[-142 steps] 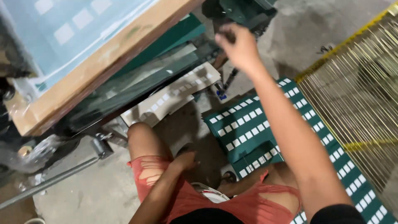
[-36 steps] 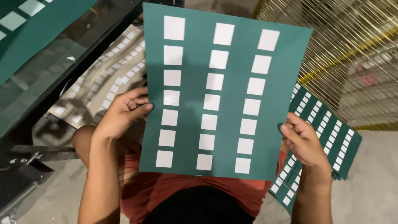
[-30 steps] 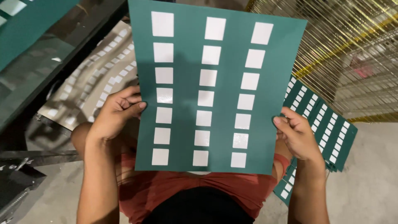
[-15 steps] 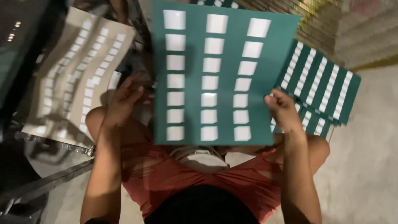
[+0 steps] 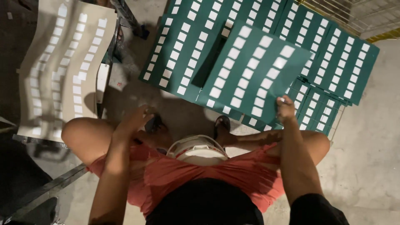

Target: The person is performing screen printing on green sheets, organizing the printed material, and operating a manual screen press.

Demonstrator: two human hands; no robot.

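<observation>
head | R hand (image 5: 286, 109) grips green sheet (image 5: 254, 71) | long axis tilted up-right

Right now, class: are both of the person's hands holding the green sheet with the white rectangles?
No: only the right hand grips the green sheet at its lower corner, while the left hand rests empty by the knee.

A pale curved sheet (image 5: 62, 66) printed with rows of white rectangles hangs at the left. A wire rack (image 5: 354, 12) stands at upper right above the grey concrete floor (image 5: 371, 146).
</observation>
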